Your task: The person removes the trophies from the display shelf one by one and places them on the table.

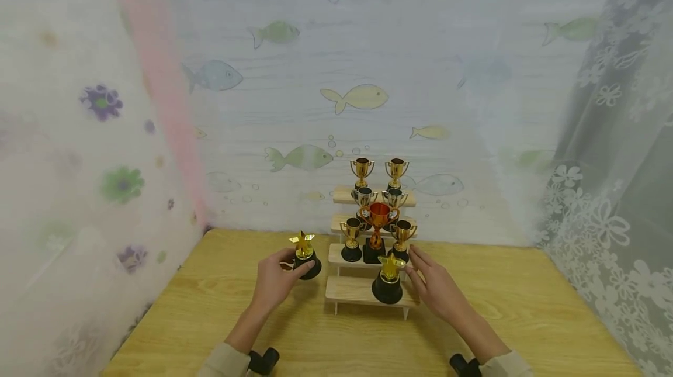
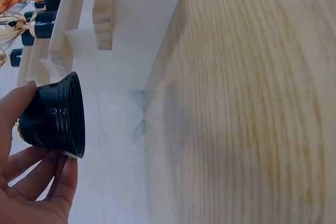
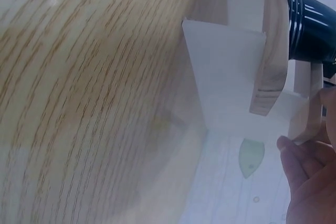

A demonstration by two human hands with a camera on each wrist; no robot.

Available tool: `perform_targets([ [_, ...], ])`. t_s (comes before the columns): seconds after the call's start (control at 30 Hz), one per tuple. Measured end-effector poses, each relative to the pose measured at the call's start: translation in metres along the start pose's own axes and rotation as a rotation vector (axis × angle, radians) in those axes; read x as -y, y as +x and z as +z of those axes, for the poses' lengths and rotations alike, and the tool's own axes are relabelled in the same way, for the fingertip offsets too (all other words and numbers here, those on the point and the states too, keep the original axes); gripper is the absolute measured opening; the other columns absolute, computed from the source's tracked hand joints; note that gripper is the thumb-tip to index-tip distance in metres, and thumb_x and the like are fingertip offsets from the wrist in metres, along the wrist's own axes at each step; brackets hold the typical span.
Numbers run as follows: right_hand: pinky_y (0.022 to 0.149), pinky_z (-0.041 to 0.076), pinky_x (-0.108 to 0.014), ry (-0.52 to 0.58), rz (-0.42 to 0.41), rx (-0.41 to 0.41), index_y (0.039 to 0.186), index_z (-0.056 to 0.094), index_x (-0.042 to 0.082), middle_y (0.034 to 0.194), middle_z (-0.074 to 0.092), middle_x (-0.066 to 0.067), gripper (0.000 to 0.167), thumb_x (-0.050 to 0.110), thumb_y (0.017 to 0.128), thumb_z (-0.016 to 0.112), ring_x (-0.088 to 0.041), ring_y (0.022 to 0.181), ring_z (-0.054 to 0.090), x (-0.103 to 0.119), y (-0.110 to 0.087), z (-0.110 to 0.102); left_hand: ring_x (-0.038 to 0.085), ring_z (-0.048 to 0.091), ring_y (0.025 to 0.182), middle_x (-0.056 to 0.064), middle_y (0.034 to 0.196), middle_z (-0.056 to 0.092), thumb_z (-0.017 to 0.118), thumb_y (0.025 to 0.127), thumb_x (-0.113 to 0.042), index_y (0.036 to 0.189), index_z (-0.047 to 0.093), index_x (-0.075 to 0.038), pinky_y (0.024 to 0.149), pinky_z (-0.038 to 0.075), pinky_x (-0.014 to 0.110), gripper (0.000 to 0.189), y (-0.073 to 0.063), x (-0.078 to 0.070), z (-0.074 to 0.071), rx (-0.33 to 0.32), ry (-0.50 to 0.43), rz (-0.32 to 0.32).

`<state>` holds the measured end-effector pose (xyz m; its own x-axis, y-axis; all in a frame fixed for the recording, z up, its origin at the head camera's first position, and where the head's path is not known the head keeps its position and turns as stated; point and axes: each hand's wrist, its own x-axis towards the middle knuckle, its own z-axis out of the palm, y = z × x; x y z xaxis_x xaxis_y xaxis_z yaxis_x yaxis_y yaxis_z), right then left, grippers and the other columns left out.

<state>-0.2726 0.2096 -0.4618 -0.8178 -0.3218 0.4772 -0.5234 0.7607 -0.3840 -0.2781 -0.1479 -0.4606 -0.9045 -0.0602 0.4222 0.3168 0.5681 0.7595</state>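
My left hand (image 1: 275, 279) pinches the black base of a gold star trophy (image 1: 306, 263), held upright in the air left of a stepped wooden display stand (image 1: 347, 290). The left wrist view shows its black base (image 2: 52, 114) between thumb and fingers. A second star trophy (image 1: 388, 288) stands on the lowest step, towards the right. Beside it is my right hand (image 1: 433, 286), fingers loosely extended near the stand's right end. In the right wrist view its fingertips (image 3: 284, 142) are at the end of the second step, apart from the black base (image 3: 314, 24).
An orange cup trophy (image 1: 375, 228) stands between two small gold cups on the second step. Two silver cups and two gold cups (image 1: 362, 172) occupy the steps above. A fish-print curtain (image 1: 294, 102) hangs behind the wooden table (image 1: 221, 260), lace fabric (image 1: 604, 231) at right.
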Motion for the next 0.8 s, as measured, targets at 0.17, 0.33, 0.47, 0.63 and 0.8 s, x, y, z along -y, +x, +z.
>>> perform_targets([
  [0.17,0.106,0.044,-0.058,-0.004,0.013,0.018,0.146,0.047,-0.011,0.154,0.044,-0.026,0.050,0.019,0.108,0.055,-0.047,0.134,0.050,-0.001,0.002,-0.003,0.026,0.069,0.096,0.010,0.106,0.075,0.086,0.085,-0.029,0.119,0.074,-0.003,0.083,0.059,0.040,0.044,0.004,0.000,0.000,0.003,-0.004,-0.030],
  [0.33,0.107,0.043,-0.058,-0.007,0.010,0.025,0.147,0.046,-0.011,0.155,0.043,-0.026,0.050,0.020,0.108,0.054,-0.046,0.135,0.050,-0.003,0.007,-0.007,0.027,0.070,0.098,0.011,0.108,0.075,0.086,0.085,-0.027,0.120,0.074,-0.004,0.083,0.059,0.041,0.043,0.012,0.001,0.002,0.011,-0.028,-0.062],
  [0.47,0.106,0.044,-0.058,-0.006,0.007,0.031,0.146,0.047,-0.012,0.155,0.043,-0.026,0.050,0.020,0.108,0.054,-0.046,0.135,0.049,-0.005,0.009,-0.009,0.028,0.070,0.098,0.011,0.107,0.075,0.086,0.085,-0.026,0.118,0.075,-0.005,0.082,0.060,0.041,0.041,0.018,0.003,0.005,0.026,-0.047,-0.085],
  [0.63,0.106,0.044,-0.058,-0.008,0.013,0.053,0.146,0.046,-0.012,0.156,0.042,-0.026,0.051,0.021,0.108,0.054,-0.046,0.135,0.049,-0.006,0.008,-0.008,0.030,0.070,0.099,0.012,0.108,0.075,0.085,0.086,-0.027,0.117,0.075,-0.004,0.082,0.059,0.043,0.040,0.023,0.006,0.008,0.038,-0.050,-0.119],
  [0.8,0.107,0.042,-0.059,0.006,0.021,0.060,0.146,0.046,-0.012,0.155,0.042,-0.027,0.050,0.020,0.108,0.054,-0.047,0.136,0.048,-0.002,0.004,-0.004,0.030,0.069,0.101,0.013,0.110,0.074,0.085,0.086,-0.028,0.116,0.075,-0.004,0.085,0.058,0.045,0.040,0.023,0.014,0.010,0.051,-0.041,-0.151],
])
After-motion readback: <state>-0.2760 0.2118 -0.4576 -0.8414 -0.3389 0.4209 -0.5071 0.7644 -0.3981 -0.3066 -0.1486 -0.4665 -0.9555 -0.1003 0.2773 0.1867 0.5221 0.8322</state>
